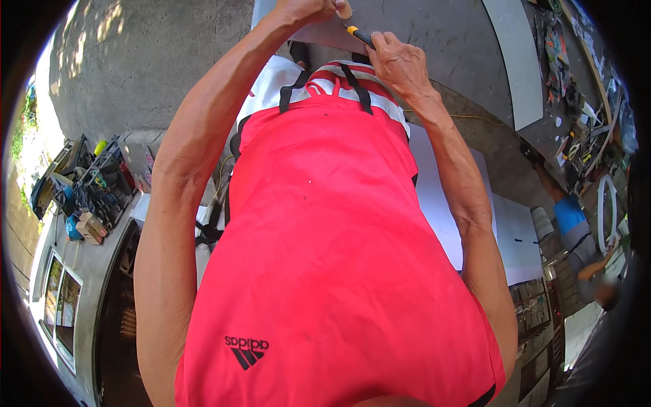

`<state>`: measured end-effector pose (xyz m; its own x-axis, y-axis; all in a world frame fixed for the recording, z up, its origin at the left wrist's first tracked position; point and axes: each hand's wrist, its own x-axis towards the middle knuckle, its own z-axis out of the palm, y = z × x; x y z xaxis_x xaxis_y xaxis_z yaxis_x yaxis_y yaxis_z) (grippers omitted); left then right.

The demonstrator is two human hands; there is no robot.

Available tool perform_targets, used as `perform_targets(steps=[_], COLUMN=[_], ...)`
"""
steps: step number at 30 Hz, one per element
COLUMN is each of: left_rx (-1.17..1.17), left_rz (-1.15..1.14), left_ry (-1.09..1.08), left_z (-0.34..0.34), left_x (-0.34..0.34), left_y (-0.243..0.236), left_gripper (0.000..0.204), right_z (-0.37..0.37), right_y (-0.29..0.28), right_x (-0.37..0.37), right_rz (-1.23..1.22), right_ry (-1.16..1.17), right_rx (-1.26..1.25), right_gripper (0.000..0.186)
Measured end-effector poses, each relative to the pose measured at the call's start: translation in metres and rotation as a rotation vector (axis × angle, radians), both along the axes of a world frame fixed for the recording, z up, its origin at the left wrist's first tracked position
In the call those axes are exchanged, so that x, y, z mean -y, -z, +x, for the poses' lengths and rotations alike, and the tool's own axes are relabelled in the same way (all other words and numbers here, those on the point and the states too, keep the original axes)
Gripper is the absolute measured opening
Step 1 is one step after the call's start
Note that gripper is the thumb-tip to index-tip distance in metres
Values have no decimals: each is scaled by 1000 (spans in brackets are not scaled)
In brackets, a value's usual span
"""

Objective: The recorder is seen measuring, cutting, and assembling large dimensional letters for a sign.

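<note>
My right hand (403,66) is closed around a box cutter (361,36) with a yellow and black handle, its yellow end pointing toward my left hand. At the top edge of the view, my left hand (306,8) has its fingers curled, and it is partly cut off by the frame. A small pale rounded piece (344,9) shows at its fingertips, just beyond the cutter's tip. Both hands are over a grey flat surface (434,27) in front of my body. What the pale piece is, I cannot make out.
A curved pale strip (517,61) lies on the grey surface to the right. Tools and scraps (586,136) clutter the far right, where another person (573,217) in blue and grey stands. White panels (441,197) are beside me; bags and boxes (88,183) sit at left.
</note>
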<state>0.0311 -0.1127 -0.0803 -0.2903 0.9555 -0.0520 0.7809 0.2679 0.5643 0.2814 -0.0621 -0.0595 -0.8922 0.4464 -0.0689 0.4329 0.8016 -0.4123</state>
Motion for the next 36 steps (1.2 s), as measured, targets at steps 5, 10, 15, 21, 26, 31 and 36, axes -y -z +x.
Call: perform_targets(steps=[5, 10, 15, 21, 26, 31, 36], left_rx=[53, 13, 57, 112, 161, 25, 104], left_rz=[-140, -207, -254, -263, -290, 327, 136], left_ry=[-99, -124, -157, -175, -193, -105, -199], left_z=[5, 10, 12, 13, 8, -4, 16], left_x=[-2, -4, -3, -1, 0, 20, 19], left_y=[-13, -13, -24, -37, -44, 38, -6], left_gripper=[127, 123, 119, 116, 116, 118, 116], right_z=[-5, -9, -17, -26, -32, -18, 11], right_y=[1, -4, -4, -4, -12, -20, -15], right_x=[-16, -32, -52, -71, -76, -94, -93], right_rz=[66, 130, 164, 229, 279, 52, -167], right_ry=[-86, -183, -324, -475, -538, -544, -255], right_rx=[-27, 24, 22, 68, 92, 56, 74], right_gripper=[17, 16, 16, 17, 17, 21, 21])
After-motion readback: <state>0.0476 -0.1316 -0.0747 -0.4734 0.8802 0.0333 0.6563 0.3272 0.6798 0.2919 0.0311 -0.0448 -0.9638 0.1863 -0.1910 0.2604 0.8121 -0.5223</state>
